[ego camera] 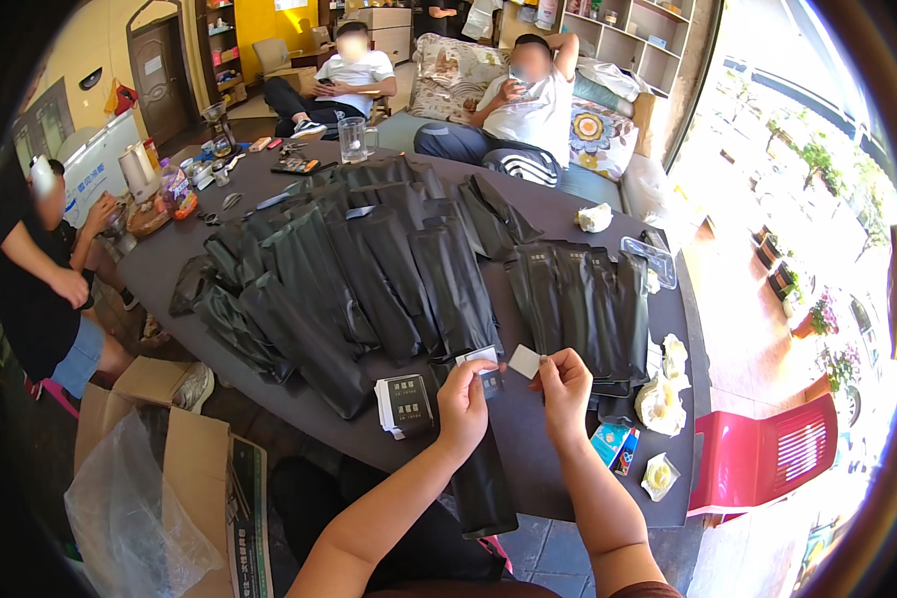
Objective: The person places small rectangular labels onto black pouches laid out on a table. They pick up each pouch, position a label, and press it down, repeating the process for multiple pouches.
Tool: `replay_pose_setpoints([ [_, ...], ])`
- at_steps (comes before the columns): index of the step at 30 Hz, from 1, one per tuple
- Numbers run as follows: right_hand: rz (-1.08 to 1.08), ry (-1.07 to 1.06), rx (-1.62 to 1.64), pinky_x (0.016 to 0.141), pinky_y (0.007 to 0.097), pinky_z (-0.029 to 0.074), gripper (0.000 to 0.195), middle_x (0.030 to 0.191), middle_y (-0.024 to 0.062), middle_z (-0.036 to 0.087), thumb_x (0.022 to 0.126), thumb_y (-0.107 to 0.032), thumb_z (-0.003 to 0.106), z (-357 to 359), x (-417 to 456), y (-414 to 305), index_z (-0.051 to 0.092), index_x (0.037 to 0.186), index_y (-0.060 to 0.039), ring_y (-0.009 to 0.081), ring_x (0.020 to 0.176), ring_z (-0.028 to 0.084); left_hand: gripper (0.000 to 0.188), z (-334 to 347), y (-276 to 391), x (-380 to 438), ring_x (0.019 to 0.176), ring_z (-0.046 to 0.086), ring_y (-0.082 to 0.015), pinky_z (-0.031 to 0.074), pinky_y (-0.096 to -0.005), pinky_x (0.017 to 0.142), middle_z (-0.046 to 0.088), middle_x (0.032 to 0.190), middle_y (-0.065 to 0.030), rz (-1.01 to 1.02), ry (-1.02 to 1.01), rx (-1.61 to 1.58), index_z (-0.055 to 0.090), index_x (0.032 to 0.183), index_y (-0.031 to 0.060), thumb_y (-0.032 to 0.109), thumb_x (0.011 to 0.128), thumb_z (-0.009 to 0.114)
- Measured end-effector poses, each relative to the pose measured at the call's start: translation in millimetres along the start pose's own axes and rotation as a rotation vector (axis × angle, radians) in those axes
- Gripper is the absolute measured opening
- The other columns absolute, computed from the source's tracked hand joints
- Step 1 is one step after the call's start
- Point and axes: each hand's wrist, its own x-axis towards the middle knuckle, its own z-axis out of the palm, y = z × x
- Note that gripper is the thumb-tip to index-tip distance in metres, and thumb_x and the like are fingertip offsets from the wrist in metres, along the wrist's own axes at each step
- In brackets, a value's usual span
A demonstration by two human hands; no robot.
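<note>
My right hand (pixel 566 389) pinches a small white square of paper (pixel 524 362) between thumb and fingers, above the dark table (pixel 542 478). Close by on the left, my left hand (pixel 463 400) grips a small label (pixel 478 356) with a pale face; my fingers cover part of it. Under that hand lies a long black pouch (pixel 484 482), reaching past the table's near edge, with pale characters near its upper part. Left of it sits a stack of black printed labels (pixel 406 404) with white edges.
Many black pouches (pixel 374 261) cover the middle of the table, with a smaller row (pixel 579 306) at right. Crumpled wrappers (pixel 661 404) lie along the right edge, near a red chair (pixel 770 456). A cardboard box (pixel 194 478) stands at lower left. Several people are around.
</note>
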Motion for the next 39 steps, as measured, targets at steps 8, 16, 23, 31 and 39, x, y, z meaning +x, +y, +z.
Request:
replay_pose_setpoints([
  [8, -0.201, 0.066, -0.437, 0.043, 0.0226, 0.036, 0.019, 0.050, 0.0029, 0.050, 0.080, -0.006, 0.059, 6.1, -8.5, -0.6, 0.048, 0.065, -0.0015, 0.0055, 0.045, 0.045, 0.052, 13.8, 35.4, 4.6, 0.100, 0.052, -0.0356, 0.043, -0.0381, 0.087, 0.050, 0.109, -0.0188, 0.385, 0.017, 0.482, 0.047, 0.112, -0.0006, -0.008, 0.065, 0.067],
  [16, -0.084, -0.135, 0.020, 0.052, 0.0191, 0.037, 0.017, 0.070, 0.0005, 0.054, 0.087, -0.015, 0.057, 4.8, -9.8, -2.7, 0.051, 0.079, -0.0010, 0.0040, 0.061, 0.046, 0.049, 11.7, 24.6, -0.6, 0.093, 0.055, -0.0256, 0.044, -0.0313, 0.084, 0.048, 0.108, -0.0150, 0.264, 0.163, 0.350, 0.046, 0.114, -0.0006, -0.007, 0.070, 0.066],
  [23, 0.263, -0.301, 0.212, 0.063, 0.0196, 0.038, 0.011, 0.076, -0.0012, 0.054, 0.085, -0.012, 0.061, 0.1, -0.5, 1.5, 0.056, 0.084, -0.0015, 0.0049, 0.067, 0.047, 0.050, 8.4, 15.4, -3.7, 0.100, 0.050, -0.0166, 0.045, -0.0279, 0.083, 0.042, 0.113, -0.0099, 0.003, 0.184, -0.241, 0.039, 0.120, -0.0002, -0.006, 0.076, 0.062],
  [31, -0.036, -0.071, 0.082, 0.054, 0.0143, 0.031, 0.006, 0.070, -0.0046, 0.048, 0.082, -0.002, 0.061, -9.7, 5.6, 9.4, 0.055, 0.080, -0.0027, -0.0002, 0.061, 0.040, 0.053, 9.6, 48.9, -13.7, 0.111, 0.049, -0.0303, 0.042, -0.0357, 0.092, 0.044, 0.123, -0.0197, 0.151, -0.092, 0.091, 0.038, 0.127, -0.0025, -0.002, 0.078, 0.057],
  [39, 0.071, -0.109, 0.086, 0.063, 0.0183, 0.037, 0.007, 0.075, -0.0017, 0.052, 0.087, -0.011, 0.055, -21.6, 17.9, 13.0, 0.054, 0.086, -0.0038, 0.0044, 0.067, 0.045, 0.055, -30.3, 62.2, -43.3, 0.111, 0.047, -0.0332, 0.037, -0.0557, 0.089, 0.039, 0.134, -0.0090, 0.374, -0.655, 0.867, 0.040, 0.128, 0.0051, 0.011, 0.077, 0.059],
])
